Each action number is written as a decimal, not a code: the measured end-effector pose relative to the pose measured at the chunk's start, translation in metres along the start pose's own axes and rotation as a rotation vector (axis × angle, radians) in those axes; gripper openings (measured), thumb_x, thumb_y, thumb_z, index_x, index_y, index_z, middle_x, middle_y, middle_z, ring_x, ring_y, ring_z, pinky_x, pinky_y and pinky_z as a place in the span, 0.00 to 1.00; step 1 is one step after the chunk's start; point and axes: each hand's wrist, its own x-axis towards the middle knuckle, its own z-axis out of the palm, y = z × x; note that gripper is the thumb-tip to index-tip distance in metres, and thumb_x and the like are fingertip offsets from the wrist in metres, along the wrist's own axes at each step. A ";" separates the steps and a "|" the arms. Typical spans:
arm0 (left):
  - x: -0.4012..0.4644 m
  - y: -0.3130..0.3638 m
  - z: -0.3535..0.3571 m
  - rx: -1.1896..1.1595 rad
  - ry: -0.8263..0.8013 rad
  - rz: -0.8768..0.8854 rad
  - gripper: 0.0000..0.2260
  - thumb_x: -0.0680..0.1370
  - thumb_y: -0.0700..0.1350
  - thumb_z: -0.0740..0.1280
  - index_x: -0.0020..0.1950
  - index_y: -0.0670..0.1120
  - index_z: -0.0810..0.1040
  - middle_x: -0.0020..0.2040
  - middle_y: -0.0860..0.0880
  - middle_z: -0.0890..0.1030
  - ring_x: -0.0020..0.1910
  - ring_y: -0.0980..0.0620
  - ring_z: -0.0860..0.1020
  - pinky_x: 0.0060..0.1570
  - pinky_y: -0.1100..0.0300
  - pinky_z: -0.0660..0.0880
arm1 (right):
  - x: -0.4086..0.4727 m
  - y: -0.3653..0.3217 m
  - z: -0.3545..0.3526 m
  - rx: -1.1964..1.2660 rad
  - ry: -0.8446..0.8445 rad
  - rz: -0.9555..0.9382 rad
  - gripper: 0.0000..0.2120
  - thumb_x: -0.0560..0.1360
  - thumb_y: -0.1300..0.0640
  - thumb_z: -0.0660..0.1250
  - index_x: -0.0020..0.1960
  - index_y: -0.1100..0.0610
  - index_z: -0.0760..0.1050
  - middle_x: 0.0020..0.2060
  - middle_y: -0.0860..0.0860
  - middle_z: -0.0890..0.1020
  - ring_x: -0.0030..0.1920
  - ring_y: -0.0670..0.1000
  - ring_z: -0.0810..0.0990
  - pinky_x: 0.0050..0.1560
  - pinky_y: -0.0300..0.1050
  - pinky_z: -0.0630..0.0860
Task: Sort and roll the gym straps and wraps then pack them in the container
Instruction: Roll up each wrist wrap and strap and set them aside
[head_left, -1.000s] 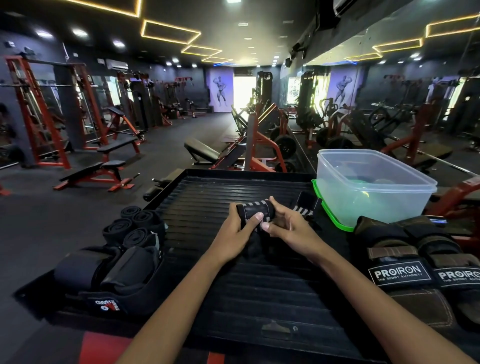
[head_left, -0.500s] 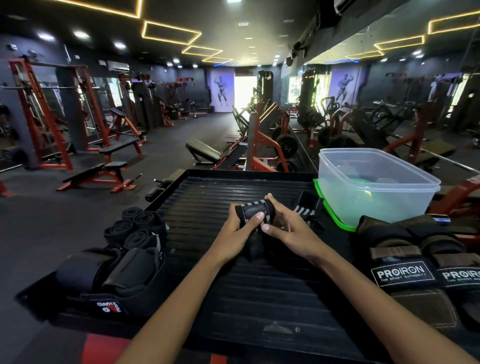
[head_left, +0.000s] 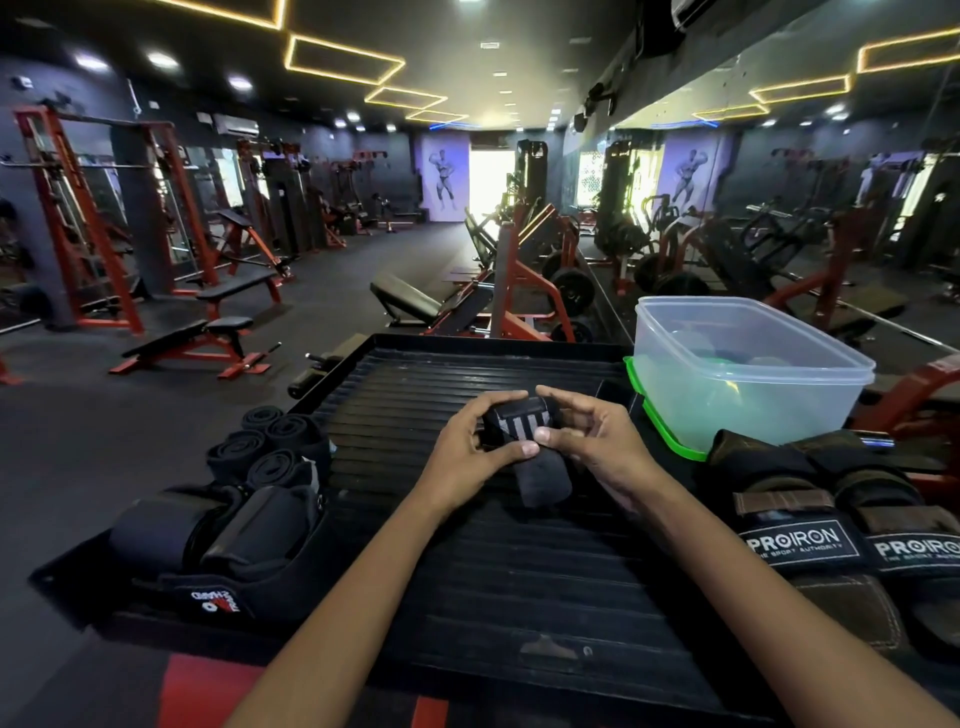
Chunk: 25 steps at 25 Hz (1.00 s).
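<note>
A black wrist wrap with grey stripes (head_left: 519, 423) is half rolled over the middle of the black ribbed platform (head_left: 467, 571). My left hand (head_left: 467, 449) grips its left end and my right hand (head_left: 592, 441) pinches its right end; a loose black tail (head_left: 543, 483) hangs below the roll. The clear plastic container (head_left: 748, 374) stands at the right on a green lid (head_left: 670, 431). Several rolled black wraps (head_left: 270, 447) sit at the platform's left edge.
Black padded supports (head_left: 208, 535) lie at the front left, one with a red and white logo. PROIRON straps with brown bands (head_left: 841, 525) lie at the front right. Red gym benches (head_left: 197, 343) and machines stand on the floor beyond the platform.
The roll has turned further between my hands and the striped part now faces up. The loose tail now hangs toward me, and both hands have drawn slightly closer to me.
</note>
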 end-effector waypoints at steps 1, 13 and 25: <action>0.000 0.001 -0.001 0.009 0.020 0.003 0.22 0.68 0.40 0.78 0.60 0.52 0.78 0.57 0.49 0.82 0.57 0.51 0.80 0.55 0.62 0.76 | 0.000 0.001 0.000 0.016 -0.009 0.004 0.26 0.70 0.74 0.69 0.66 0.63 0.73 0.53 0.59 0.83 0.48 0.50 0.83 0.55 0.44 0.79; -0.003 0.007 0.000 -0.025 0.114 -0.063 0.14 0.71 0.40 0.76 0.52 0.53 0.80 0.42 0.45 0.83 0.29 0.54 0.77 0.27 0.63 0.72 | -0.001 -0.005 -0.002 -0.012 -0.099 0.029 0.29 0.68 0.75 0.70 0.67 0.60 0.72 0.54 0.56 0.83 0.46 0.51 0.79 0.57 0.43 0.78; -0.001 0.006 0.004 -0.171 0.144 -0.165 0.12 0.71 0.39 0.75 0.54 0.45 0.80 0.40 0.49 0.83 0.26 0.54 0.74 0.24 0.64 0.70 | -0.004 -0.006 0.008 -0.429 0.056 -0.126 0.26 0.70 0.67 0.74 0.66 0.55 0.74 0.34 0.47 0.80 0.34 0.42 0.76 0.44 0.35 0.77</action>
